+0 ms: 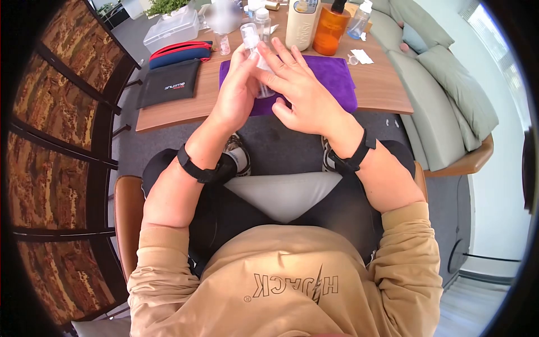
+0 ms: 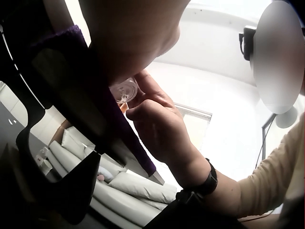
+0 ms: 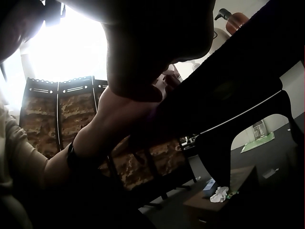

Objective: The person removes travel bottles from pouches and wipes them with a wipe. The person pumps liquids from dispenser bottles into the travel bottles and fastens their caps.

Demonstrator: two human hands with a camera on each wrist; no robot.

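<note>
A clear bottle (image 1: pixel 264 90) with a transparent pump cap stands over the purple towel (image 1: pixel 337 78), partly hidden by both hands. The left hand (image 1: pixel 237 94) grips it from its left side, thumb along the front. The right hand (image 1: pixel 306 95) lies against the bottle's front and right side, fingers extended and somewhat spread. In the left wrist view, the round clear base of the bottle (image 2: pixel 125 90) shows between the left hand (image 2: pixel 136 38) and the right hand (image 2: pixel 159 129). Dark hands hide most of the bottle in the right wrist view.
Behind the hands stand a cream bottle (image 1: pixel 300 25), an orange pump bottle (image 1: pixel 330 33) and several small bottles. A dark pouch (image 1: pixel 168 84), a blue and red case (image 1: pixel 179 54) and a clear plastic box (image 1: pixel 171 28) are at the left. White tissue (image 1: pixel 362 57) lies at the right.
</note>
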